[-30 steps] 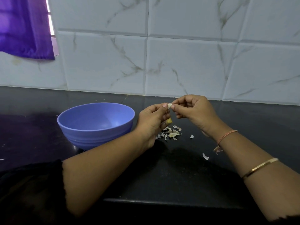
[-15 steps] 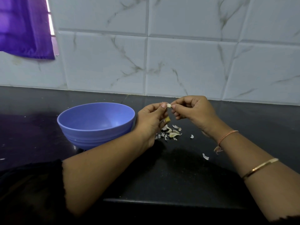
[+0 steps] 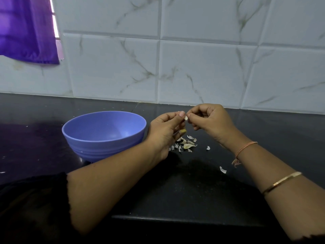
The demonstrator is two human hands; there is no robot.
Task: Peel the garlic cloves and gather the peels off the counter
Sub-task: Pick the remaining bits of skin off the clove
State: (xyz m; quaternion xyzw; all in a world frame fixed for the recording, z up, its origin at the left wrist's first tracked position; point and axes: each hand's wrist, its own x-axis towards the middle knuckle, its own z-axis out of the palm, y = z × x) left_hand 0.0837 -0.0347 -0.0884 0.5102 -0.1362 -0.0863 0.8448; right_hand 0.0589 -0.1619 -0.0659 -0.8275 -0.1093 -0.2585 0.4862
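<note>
While the left hand [image 3: 165, 128] and right hand [image 3: 210, 120] meet above the tabletop [image 3: 175, 191], both sets of fingers [image 3: 181, 114] pinch a garlic clove [image 3: 186, 118] between their tips; loose peels [image 3: 186, 145] lie just below the fingers, beside the blue bowl [image 3: 105, 140].

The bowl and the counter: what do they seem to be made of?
Bowl: probably plastic with a soft satin finish. The signs are its even blue-violet colour and the moulded ridges near the base.
Counter: likely polished dark stone, perhaps granite. It is glossy black with faint pale speckles and blurred reflections.

Left grip [image 3: 164, 128], right grip [image 3: 210, 123], both pinching, close together
</note>
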